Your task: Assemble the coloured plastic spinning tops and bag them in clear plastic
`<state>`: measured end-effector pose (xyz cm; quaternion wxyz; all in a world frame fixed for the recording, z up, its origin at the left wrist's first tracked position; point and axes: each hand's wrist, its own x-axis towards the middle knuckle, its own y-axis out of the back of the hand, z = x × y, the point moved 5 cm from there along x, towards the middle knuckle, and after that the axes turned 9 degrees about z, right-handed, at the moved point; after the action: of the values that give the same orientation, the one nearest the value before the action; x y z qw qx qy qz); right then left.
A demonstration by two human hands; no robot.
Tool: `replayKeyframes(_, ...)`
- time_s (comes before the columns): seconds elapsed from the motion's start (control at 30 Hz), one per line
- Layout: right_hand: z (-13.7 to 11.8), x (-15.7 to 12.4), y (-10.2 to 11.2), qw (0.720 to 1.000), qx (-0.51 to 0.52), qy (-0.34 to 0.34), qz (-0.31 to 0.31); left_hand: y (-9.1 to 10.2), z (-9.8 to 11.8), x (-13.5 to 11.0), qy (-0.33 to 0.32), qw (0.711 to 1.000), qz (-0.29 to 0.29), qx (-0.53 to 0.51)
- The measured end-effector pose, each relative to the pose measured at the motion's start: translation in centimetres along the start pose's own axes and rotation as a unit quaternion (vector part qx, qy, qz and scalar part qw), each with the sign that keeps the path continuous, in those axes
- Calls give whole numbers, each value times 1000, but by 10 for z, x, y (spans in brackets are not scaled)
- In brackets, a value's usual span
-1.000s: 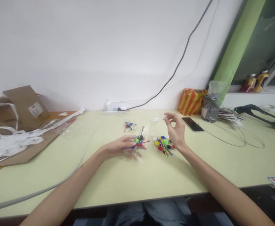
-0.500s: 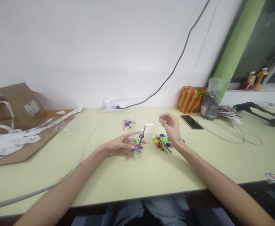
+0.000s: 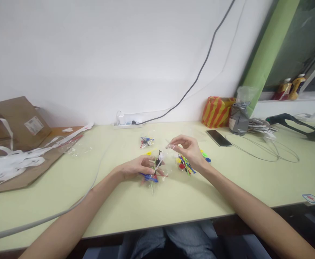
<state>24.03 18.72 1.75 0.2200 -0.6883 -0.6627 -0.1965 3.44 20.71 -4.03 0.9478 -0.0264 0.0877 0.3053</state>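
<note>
My left hand is closed on a clear plastic bag of coloured plastic pieces. Blue, red and black parts show in it, and a white stick with a round end juts up beside the fingers. My right hand is just right of the bag, thumb and fingertips pinched together; a thin pale bit shows at the tips, too blurred to name. Below it lies a loose pile of coloured sticks and round discs, including a red disc. A yellow piece lies behind my left hand.
Another small bag of coloured pieces lies farther back. To the right are a phone, a striped bag and a cable. Cardboard and white strips cover the left. A power strip sits by the wall.
My right hand has moved left and slightly down, closer to the bag. A white stick now stands up at my left hand. Green and blue discs show right of my right wrist.
</note>
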Motion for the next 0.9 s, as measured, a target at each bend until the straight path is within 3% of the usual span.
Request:
replayKeyframes(0.17,-4,-5,-11,994,19,-44,-97,-1,0,-1,-7,1000,-10,-28)
replayKeyframes(0.33,-11,-3,-9,990,-65,5,-128,2,1,1,-36,998,-2,-45)
replayKeyframes(0.43,-10,0,-4,994,-45,18,-100,3,2,4,-56,997,20,-50)
replayKeyframes(0.53,-7,1,0,997,-39,36,-54,7,6,7,-83,991,81,-69)
replayKeyframes(0.73,-6,-2,8,982,-147,85,83,18,19,5,-166,962,184,-114)
replayKeyframes(0.83,-2,-5,4,970,-200,109,89,20,22,2,-175,959,196,-109)
replayKeyframes(0.9,3,-9,-1,960,-242,130,60,23,26,0,-183,955,206,-109)
